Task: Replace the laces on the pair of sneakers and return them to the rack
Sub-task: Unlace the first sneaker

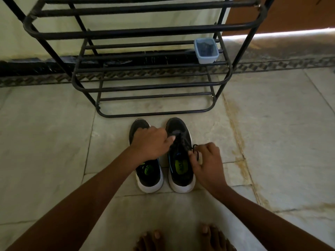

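Each sneaker has a bright green patch with dark marks on its insole, too blurred to read. The left sneaker (147,171) and right sneaker (179,160) stand side by side at the centre of the frame, black with white soles, toes towards the rack (150,87) just above them. The left hand (151,142) reaches across the left sneaker, fingers curled, its fingertips at the right sneaker's lacing; whether it pinches anything I cannot tell. The right hand (208,160) pinches a black lace (196,151) at that sneaker's right edge. A small clear tub (206,50) sits on a rack shelf, upper right. The floor (272,142) is pale stained tile; bare toes (181,238) show at bottom centre.
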Tool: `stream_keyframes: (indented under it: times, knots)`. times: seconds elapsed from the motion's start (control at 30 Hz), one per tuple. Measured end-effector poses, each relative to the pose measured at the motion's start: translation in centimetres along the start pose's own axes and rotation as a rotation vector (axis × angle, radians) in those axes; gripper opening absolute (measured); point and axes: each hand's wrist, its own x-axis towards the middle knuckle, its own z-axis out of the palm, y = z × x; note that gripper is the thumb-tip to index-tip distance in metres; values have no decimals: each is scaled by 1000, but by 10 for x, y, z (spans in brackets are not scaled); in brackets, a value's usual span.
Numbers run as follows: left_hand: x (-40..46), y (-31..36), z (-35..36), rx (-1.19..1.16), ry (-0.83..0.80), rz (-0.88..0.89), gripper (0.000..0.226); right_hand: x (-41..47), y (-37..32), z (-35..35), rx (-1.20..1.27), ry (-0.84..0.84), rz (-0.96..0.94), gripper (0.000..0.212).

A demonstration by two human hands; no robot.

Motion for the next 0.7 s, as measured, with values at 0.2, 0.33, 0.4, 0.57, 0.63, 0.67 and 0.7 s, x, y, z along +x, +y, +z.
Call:
stream_keyframes:
  times: [0.2,0.33,0.4,0.57,0.63,0.67,0.7]
  knots:
    - [4,-7,18,183,169,58,32,72,8,-9,184,-121,-116,12]
    - [26,-26,27,9,-184,215,98,105,1,-14,246,-597,-161,8]
    - [36,-30,32,57,-278,231,118,108,-3,-13,220,-704,-207,11]
    - [47,-32,35,81,-278,169,140,109,-7,-6,175,-718,-285,14]
    - [46,-36,37,64,-258,167,139,108,-4,-3,165,-696,-302,13]
    - [46,-37,39,50,-255,177,138,107,-4,-2,146,-680,-310,12]
    - [45,-39,40,34,-253,189,137,105,-4,-1,134,-660,-317,12]
